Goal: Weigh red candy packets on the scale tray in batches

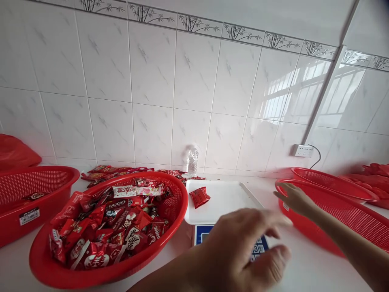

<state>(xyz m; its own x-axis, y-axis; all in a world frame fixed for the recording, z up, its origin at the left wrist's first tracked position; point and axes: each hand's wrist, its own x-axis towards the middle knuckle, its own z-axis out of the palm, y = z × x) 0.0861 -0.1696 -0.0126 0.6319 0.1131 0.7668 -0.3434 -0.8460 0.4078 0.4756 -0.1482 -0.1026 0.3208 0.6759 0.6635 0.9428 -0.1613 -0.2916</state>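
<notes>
Seeing nothing held in the left hand (237,243), half open over the scale (199,232), nor in the right hand (293,196), loosely open by right basket (343,202). Seemingly early: only one red packet (199,197) on the tray (231,194), with many in full basket (183,202) at left.

Over there, a clear plastic bottle (192,161) stands upright at the far side, near the glossy tiled wall (194,73). A bamboo-patterned border (199,24) runs across the tiles. To the right, a dark cable (319,156) curves from a white socket block (304,151) below a pale vertical strip (323,97). Barred window reflections (279,95) shine on the right-hand tiles.
</notes>
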